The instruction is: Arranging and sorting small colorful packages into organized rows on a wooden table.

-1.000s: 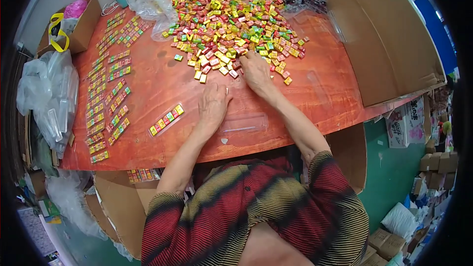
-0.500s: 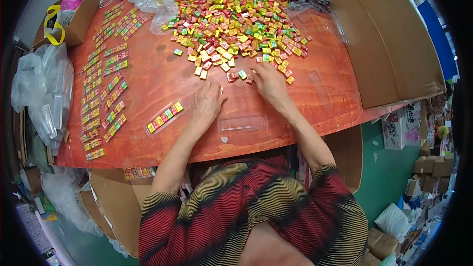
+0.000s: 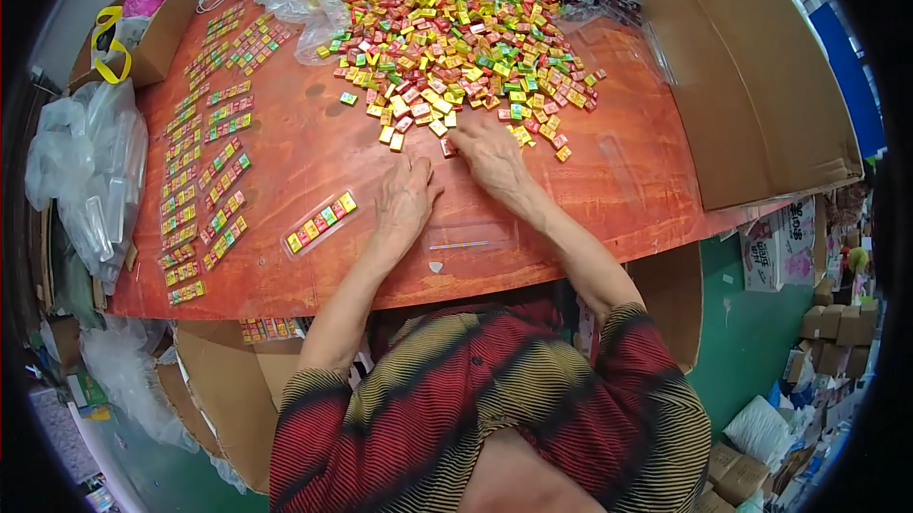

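My right hand [image 3: 493, 163] is at the near edge of a big heap of small coloured blocks [image 3: 447, 47]. Its fingers are bent down over a few of them, and a red block [image 3: 447, 147] shows at the fingertips. To its left, my left hand [image 3: 404, 201] rests over the table with fingers curled in; whatever they hold is hidden. Between my forearms lies a clear plastic tray [image 3: 471, 237] with a thin rod-like strip along it. Left of my left hand, another clear tray holds a row of yellow, red and green blocks [image 3: 321, 222].
Rows of block-filled trays [image 3: 223, 171] cover the left of the reddish table [image 3: 561, 218]. Clear plastic bags [image 3: 90, 161] hang at the left edge. A large cardboard box [image 3: 751, 76] stands on the right, and a smaller box [image 3: 157, 47] at the far left.
My right hand has slid left along the heap's near edge, closer to my left hand, covering blocks that lay loose there. My left hand has barely moved.
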`<state>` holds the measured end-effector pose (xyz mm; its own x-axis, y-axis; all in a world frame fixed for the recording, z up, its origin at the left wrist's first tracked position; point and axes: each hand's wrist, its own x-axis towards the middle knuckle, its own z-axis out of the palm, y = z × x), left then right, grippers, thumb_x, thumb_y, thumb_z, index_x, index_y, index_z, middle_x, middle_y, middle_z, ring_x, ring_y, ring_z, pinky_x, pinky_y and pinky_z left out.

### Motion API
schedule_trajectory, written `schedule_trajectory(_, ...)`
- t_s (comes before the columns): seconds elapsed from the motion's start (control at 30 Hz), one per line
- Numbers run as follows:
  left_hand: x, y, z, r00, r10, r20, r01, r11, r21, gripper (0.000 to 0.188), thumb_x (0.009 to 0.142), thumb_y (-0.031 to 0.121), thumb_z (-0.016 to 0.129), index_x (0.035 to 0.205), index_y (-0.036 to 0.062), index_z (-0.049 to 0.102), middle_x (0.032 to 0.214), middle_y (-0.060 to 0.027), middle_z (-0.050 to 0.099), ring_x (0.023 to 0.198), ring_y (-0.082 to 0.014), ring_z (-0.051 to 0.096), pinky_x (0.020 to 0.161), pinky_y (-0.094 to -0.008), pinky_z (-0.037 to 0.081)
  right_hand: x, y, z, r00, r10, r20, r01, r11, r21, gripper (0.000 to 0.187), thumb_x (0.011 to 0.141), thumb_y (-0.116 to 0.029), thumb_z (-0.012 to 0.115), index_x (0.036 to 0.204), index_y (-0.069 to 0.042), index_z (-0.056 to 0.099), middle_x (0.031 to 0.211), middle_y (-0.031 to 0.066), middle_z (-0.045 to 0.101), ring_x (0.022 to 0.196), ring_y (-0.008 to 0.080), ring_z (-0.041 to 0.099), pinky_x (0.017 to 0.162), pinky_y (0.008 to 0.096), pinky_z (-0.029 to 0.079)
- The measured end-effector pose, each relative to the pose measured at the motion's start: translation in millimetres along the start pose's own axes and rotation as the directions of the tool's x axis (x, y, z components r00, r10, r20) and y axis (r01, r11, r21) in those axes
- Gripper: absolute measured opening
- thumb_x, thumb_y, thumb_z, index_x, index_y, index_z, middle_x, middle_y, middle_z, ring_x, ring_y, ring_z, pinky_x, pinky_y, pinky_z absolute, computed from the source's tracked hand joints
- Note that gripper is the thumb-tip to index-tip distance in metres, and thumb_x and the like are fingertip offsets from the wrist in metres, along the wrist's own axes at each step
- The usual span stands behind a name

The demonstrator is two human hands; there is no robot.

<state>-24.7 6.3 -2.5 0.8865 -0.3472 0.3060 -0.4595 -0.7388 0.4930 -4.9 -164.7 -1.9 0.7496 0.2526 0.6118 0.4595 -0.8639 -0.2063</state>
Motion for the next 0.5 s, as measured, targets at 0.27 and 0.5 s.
schedule_trajectory(0.27, -2, -5, -3, 0.999, -0.034, -0.004, 0.034, 0.998, -0.045, 0.027, 0.069, 0.016, 0.070, 0.087, 0.0031, 0.054, 0.075, -0.0122, 0.050, 0.071, -0.0306, 0.054, 0.061, -0.0400, 0.044, -14, -12, -15, 0.981, 0.170, 0.096, -0.179, 0.978, 0.103, 0.024, 0.080, -0.018, 0.058, 0.099, -0.004, 0.054, 0.078, 0.0124, 0.058, 0.069, 0.0283, 0.056, 0.059, 0.0384, 0.044)
schedule_trajectory(0.5, 1, -4, -10, 0.996, -0.031, 0.080, 0.039, 0.995, -0.092, 0.035, 0.066, 0.018, 0.072, 0.092, 0.0037, 0.054, 0.083, -0.0128, 0.050, 0.077, -0.0307, 0.053, 0.066, -0.0401, 0.043, -29, 5, -49, 0.907, 0.419, 0.052, -0.422, 0.903, 0.078, 0.023, 0.077, -0.012, 0.059, 0.100, -0.007, 0.058, 0.081, 0.0107, 0.058, 0.077, 0.0270, 0.058, 0.066, 0.0361, 0.047)
